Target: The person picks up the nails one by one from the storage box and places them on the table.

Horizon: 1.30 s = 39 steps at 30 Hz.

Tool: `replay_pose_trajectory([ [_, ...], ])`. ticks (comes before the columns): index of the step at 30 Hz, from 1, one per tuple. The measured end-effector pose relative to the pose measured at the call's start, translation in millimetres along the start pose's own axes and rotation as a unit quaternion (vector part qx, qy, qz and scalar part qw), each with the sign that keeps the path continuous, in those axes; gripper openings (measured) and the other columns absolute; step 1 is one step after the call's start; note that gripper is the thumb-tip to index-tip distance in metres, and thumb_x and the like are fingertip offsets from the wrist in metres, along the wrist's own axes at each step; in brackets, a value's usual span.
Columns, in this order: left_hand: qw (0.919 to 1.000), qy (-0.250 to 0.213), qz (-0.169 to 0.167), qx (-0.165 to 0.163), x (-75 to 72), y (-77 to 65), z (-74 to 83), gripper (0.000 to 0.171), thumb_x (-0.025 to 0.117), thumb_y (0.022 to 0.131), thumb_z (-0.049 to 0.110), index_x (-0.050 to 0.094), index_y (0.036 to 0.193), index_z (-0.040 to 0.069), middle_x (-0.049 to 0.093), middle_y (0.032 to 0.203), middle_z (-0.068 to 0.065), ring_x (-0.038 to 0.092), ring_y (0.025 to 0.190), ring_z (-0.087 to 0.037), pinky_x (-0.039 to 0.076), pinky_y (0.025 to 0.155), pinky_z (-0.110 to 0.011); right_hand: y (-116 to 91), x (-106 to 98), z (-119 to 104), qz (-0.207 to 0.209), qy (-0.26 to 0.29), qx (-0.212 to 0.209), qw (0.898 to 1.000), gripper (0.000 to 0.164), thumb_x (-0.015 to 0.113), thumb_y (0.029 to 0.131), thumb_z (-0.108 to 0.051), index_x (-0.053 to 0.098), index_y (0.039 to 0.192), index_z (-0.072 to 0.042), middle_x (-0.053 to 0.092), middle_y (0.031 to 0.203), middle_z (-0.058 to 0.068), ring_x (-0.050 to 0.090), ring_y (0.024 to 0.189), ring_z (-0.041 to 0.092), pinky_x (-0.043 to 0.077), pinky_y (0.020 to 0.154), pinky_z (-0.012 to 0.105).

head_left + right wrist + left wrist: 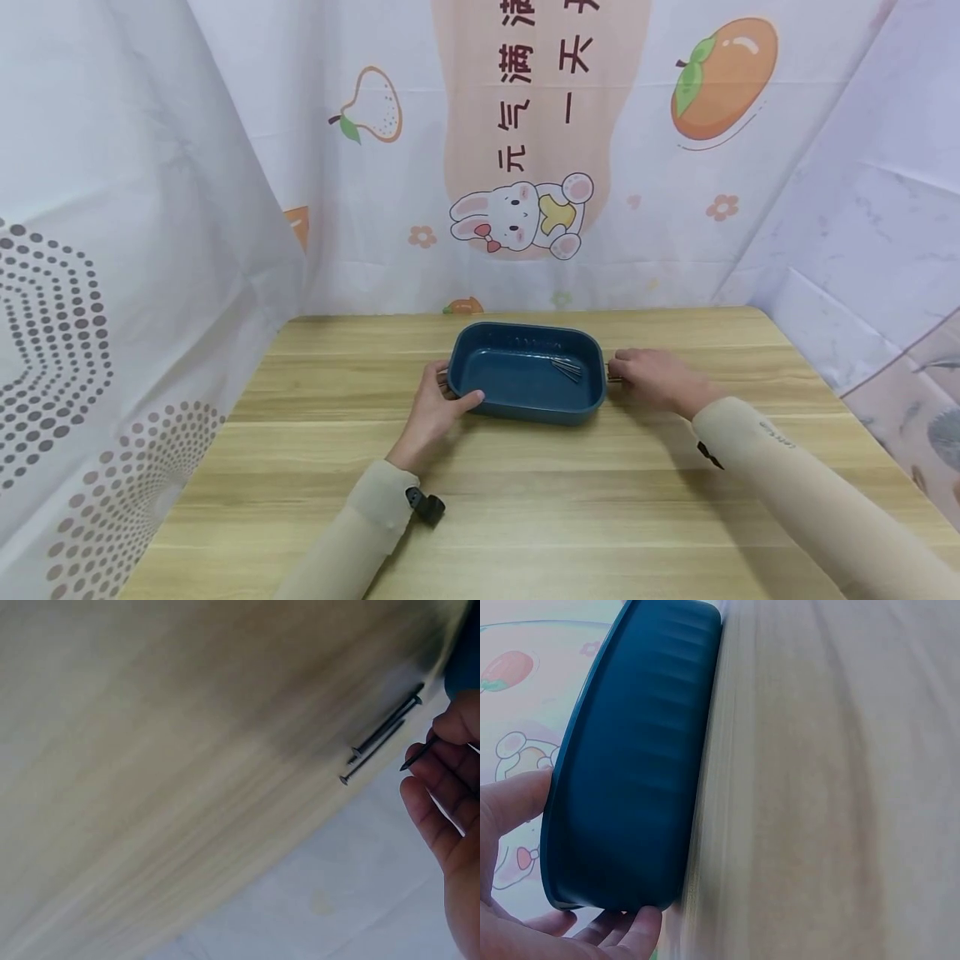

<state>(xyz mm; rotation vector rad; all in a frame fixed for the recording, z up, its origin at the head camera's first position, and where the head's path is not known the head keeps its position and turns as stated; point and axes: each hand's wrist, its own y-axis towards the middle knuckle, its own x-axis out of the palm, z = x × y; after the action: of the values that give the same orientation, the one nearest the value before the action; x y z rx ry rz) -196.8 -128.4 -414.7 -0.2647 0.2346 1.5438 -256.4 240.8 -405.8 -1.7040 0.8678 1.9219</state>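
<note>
Blue tray (525,392) sits on the wooden table (525,500); the left hand (438,408) grips its near corner, while the right hand (652,377) pinches a nail (418,754) beside other nails (379,741).

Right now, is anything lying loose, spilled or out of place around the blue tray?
Yes: a few loose nails lie on the table outside the blue tray, by the right hand, while others sit inside it. That hand pinches one nail. The left hand grips the tray's other end.

Wooden table (525,517), curtain (360,208) printed with rabbit (517,217), fruit
</note>
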Motion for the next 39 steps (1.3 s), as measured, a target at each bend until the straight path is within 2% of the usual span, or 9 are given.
replay_pose_trajectory([
  [4, 1.0000, -0.002, 0.001, -0.005, -0.2, -0.5, 0.0, 0.076, 0.078, 0.081, 0.022, 0.031, 0.139, 0.007, 0.046, 0.134, -0.020, 0.052, 0.119, -0.033, 0.046, 0.097, -0.044, -2.2, 3.1, -1.1, -0.006, 0.003, -0.002, 1.000, 0.014, 0.075, 0.081, -0.012, 0.061, 0.078, -0.013, 0.050, 0.073, -0.005, 0.052, 0.066, 0.015, 0.047, 0.060, 0.035],
  [11, 1.0000, -0.003, 0.000, -0.001, -0.8, -0.7, -0.9, 0.076, 0.078, 0.081, 0.023, 0.031, 0.139, 0.006, 0.046, 0.133, -0.020, 0.052, 0.119, -0.033, 0.046, 0.097, -0.044, -6.4, 8.2, 0.4, -0.019, 0.007, 0.001, 1.000, 0.017, 0.069, 0.079, 0.003, 0.060, 0.078, -0.012, 0.053, 0.075, -0.004, 0.056, 0.068, 0.016, 0.050, 0.062, 0.038],
  [21, 1.0000, -0.005, -0.002, 0.002, -0.3, -1.7, -2.1, 0.076, 0.078, 0.081, 0.021, 0.031, 0.139, 0.005, 0.047, 0.131, -0.020, 0.052, 0.119, -0.032, 0.046, 0.097, -0.043, -8.0, 10.6, -0.9, -0.021, 0.002, 0.011, 1.000, 0.013, 0.070, 0.080, 0.000, 0.064, 0.082, -0.012, 0.053, 0.076, -0.003, 0.057, 0.068, 0.017, 0.051, 0.063, 0.038],
  [28, 1.0000, -0.005, -0.002, 0.001, -0.3, -1.4, -1.9, 0.076, 0.077, 0.081, 0.020, 0.031, 0.139, 0.005, 0.047, 0.131, -0.020, 0.052, 0.119, -0.032, 0.046, 0.097, -0.044, -8.1, 9.4, -1.5, -0.020, 0.005, 0.012, 1.000, 0.016, 0.066, 0.078, 0.004, 0.063, 0.079, -0.012, 0.048, 0.073, -0.005, 0.050, 0.061, 0.012, 0.048, 0.059, 0.035],
  [39, 1.0000, -0.005, -0.003, -0.002, -0.1, -1.1, 0.3, 0.076, 0.078, 0.081, 0.022, 0.031, 0.140, 0.006, 0.047, 0.131, -0.019, 0.053, 0.118, -0.031, 0.046, 0.096, -0.043, -8.7, 10.8, -0.5, -0.010, 0.007, 0.010, 1.000, 0.015, 0.067, 0.079, 0.002, 0.063, 0.078, -0.012, 0.049, 0.073, -0.005, 0.053, 0.064, 0.015, 0.049, 0.060, 0.037],
])
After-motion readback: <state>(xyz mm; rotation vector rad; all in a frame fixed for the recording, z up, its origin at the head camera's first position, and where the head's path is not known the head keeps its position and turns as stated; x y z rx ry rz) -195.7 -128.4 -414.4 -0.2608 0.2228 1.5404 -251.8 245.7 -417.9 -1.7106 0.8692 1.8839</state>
